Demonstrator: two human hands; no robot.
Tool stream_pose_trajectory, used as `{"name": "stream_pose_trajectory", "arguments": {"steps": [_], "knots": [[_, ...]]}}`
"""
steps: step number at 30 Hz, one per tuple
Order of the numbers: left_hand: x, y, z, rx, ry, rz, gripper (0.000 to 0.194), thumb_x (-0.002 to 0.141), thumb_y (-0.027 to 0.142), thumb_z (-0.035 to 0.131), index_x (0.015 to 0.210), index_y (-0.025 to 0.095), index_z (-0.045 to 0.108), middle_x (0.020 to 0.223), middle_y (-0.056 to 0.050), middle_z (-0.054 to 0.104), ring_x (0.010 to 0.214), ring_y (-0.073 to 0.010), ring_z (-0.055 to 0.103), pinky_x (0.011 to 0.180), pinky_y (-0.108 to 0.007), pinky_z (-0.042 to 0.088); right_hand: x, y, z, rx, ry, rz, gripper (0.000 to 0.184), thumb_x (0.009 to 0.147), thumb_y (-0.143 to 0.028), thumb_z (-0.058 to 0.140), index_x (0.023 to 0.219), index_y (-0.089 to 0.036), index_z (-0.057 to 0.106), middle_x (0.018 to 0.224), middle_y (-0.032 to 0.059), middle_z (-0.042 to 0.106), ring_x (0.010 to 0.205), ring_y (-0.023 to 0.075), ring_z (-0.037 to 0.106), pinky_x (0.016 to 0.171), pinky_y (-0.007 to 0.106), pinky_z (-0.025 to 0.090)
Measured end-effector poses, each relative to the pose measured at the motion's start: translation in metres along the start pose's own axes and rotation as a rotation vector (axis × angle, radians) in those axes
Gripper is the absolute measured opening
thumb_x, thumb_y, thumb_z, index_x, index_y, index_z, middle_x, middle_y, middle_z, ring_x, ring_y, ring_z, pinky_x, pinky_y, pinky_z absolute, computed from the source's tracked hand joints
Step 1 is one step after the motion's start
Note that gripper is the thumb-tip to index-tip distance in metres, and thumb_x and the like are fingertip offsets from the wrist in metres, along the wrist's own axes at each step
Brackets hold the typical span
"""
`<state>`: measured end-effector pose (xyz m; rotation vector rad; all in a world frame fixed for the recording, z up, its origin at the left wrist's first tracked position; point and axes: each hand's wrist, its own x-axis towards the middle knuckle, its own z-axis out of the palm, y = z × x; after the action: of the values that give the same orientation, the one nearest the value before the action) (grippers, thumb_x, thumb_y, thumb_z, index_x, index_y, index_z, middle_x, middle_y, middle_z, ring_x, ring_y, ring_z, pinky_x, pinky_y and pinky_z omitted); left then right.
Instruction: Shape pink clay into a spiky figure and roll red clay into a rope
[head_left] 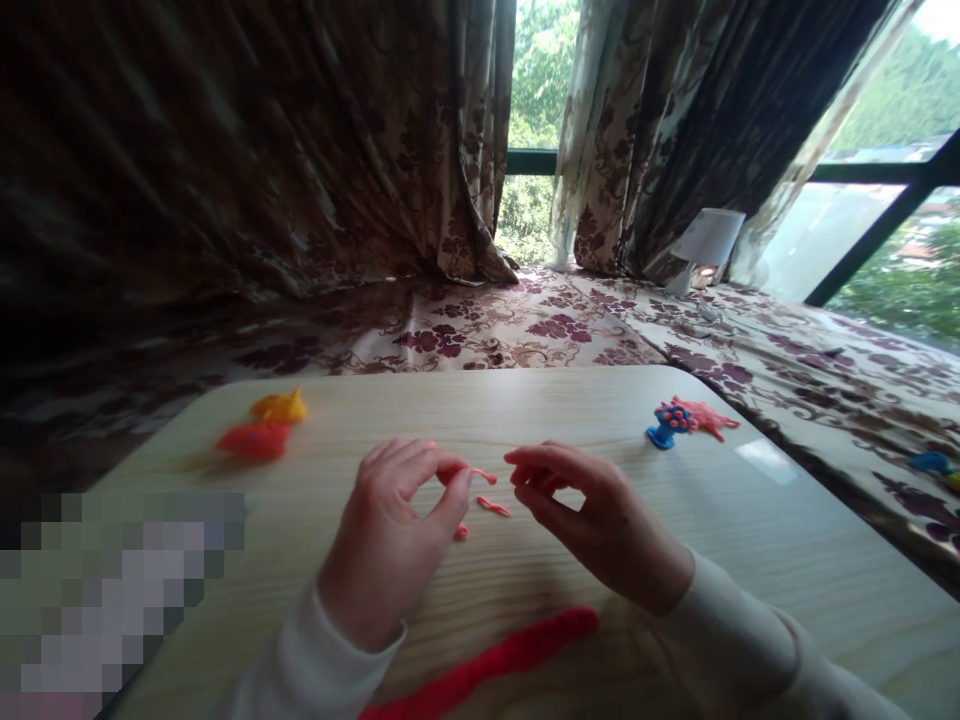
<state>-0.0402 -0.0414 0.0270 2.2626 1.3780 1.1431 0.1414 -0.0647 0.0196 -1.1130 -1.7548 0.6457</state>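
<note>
My left hand (397, 520) pinches a thin pink strip of modelling clay (486, 477) between thumb and forefinger, its thicker end pointing right. Facing it, my right hand (600, 515) hovers just beyond the strip's end, fingers curled and the forefinger apart from the thumb, with nothing visible in them. Below the held strip, another short pink strip (493, 507) lies on the tabletop. A small pink piece (460, 533) shows beside my left thumb, partly hidden. Closer to me, a long red roll (510, 655) that looks like clay runs diagonally, its lower end cut off by the frame.
On the wooden table (480, 400), a blue clay stand with pink balls (667, 424) is beside a flat pink clay mass (705, 417). Orange-red (256, 440) and yellow (281, 405) lumps sit at left. Behind are a lamp (709, 240) and floral curtains (420, 150).
</note>
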Motion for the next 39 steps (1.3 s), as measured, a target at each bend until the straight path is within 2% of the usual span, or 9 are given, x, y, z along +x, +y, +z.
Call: {"name": "stream_pose_trajectory", "arguments": {"steps": [7,15,25,29,31,34,36,39], "knots": [[0.000,0.003,0.001,-0.064,-0.093,-0.070,0.014,0.078,0.028,0.055,0.069,0.023,0.064,0.080,-0.003,0.069,0.093,-0.0228,0.059,0.089,-0.034,0.039,-0.003,-0.002,0.000,0.002,-0.022,-0.021,0.023,0.078,-0.013,0.060,0.101,-0.020,0.060,0.090,0.0045,0.062,0.071,0.0135,0.059,0.062,0.026,0.051],[-0.001,0.011,0.000,-0.112,-0.184,-0.119,0.017,0.080,0.028,0.052,0.067,0.022,0.061,0.064,-0.001,0.066,0.095,-0.0248,0.059,0.096,-0.039,0.033,-0.004,-0.003,0.002,-0.071,-0.011,-0.043,0.014,0.079,-0.016,0.063,0.092,-0.019,0.060,0.086,0.0032,0.059,0.071,0.0135,0.057,0.064,0.027,0.049],[-0.001,0.012,0.000,-0.145,-0.155,-0.101,0.017,0.079,0.026,0.054,0.065,0.021,0.062,0.065,0.000,0.067,0.094,-0.0244,0.060,0.092,-0.039,0.037,-0.003,-0.005,0.003,-0.087,-0.049,-0.045,0.005,0.082,-0.014,0.058,0.082,-0.018,0.061,0.084,0.0031,0.058,0.070,0.0127,0.056,0.065,0.026,0.048],[-0.001,0.010,0.001,-0.156,-0.125,-0.085,0.015,0.077,0.024,0.055,0.064,0.022,0.062,0.063,0.002,0.067,0.091,-0.0236,0.061,0.092,-0.040,0.038,-0.003,-0.003,0.004,-0.089,-0.037,-0.043,0.023,0.077,-0.013,0.065,0.098,-0.019,0.058,0.089,0.0031,0.060,0.074,0.0136,0.057,0.067,0.027,0.048],[-0.001,0.010,0.002,-0.172,-0.133,-0.095,0.015,0.077,0.024,0.055,0.064,0.022,0.063,0.064,0.001,0.066,0.088,-0.0224,0.062,0.087,-0.037,0.042,-0.003,-0.002,0.005,-0.083,-0.029,-0.050,0.026,0.077,-0.012,0.065,0.100,-0.019,0.057,0.091,0.0029,0.061,0.074,0.0132,0.058,0.068,0.026,0.048],[-0.002,0.011,0.002,-0.221,-0.165,-0.140,0.014,0.077,0.024,0.055,0.067,0.021,0.064,0.069,0.000,0.067,0.081,-0.0196,0.062,0.071,-0.030,0.049,-0.004,-0.002,0.006,-0.083,-0.038,-0.052,0.018,0.079,-0.010,0.062,0.094,-0.019,0.059,0.085,0.0014,0.063,0.073,0.0126,0.058,0.068,0.025,0.048],[-0.002,0.013,0.002,-0.249,-0.189,-0.174,0.013,0.077,0.024,0.055,0.069,0.020,0.065,0.071,0.000,0.066,0.076,-0.0178,0.061,0.061,-0.025,0.050,-0.005,-0.002,0.006,-0.089,-0.059,-0.051,0.010,0.081,-0.010,0.059,0.087,-0.018,0.060,0.079,0.0005,0.063,0.071,0.0121,0.058,0.067,0.024,0.047],[-0.003,0.015,0.002,-0.266,-0.214,-0.207,0.013,0.076,0.025,0.056,0.069,0.020,0.064,0.071,-0.001,0.066,0.072,-0.0172,0.061,0.053,-0.023,0.050,-0.006,-0.003,0.005,-0.099,-0.072,-0.050,0.009,0.082,-0.010,0.057,0.082,-0.017,0.061,0.075,0.0005,0.063,0.069,0.0119,0.058,0.066,0.024,0.046]]}}
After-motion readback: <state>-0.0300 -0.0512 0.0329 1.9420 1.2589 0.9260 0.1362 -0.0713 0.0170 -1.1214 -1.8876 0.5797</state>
